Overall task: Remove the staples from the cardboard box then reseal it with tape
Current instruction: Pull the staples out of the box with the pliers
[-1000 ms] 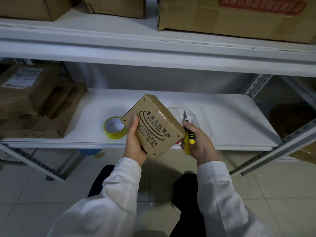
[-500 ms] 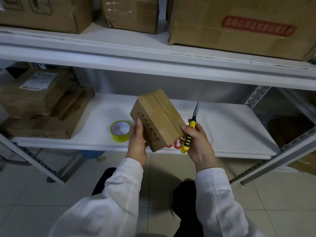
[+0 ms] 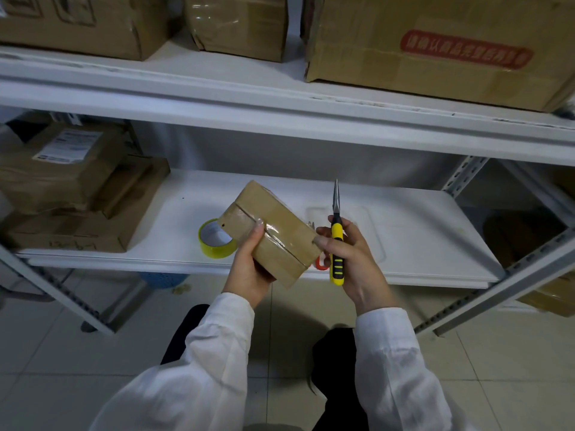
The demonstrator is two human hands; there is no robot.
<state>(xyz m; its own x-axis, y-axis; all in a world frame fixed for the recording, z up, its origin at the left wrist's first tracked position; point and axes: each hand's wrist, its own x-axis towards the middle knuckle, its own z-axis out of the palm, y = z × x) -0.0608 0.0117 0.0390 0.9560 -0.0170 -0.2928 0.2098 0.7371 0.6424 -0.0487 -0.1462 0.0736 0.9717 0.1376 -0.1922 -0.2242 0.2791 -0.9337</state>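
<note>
Holds box (image 3: 280, 259) tilted over shelf (image 3: 420, 231) edge in left hand (image 3: 249, 269), grip curled round its end; clamps pliers (image 3: 336, 231) in right hand (image 3: 357, 262), nose up. Risks slipping on glossy tape (image 3: 273, 230), jabbing that hand, tearing cardboard

The cardboard box (image 3: 280, 227) has rolled from printed face to taped seam, and the pliers (image 3: 336, 228) stand upright
</note>
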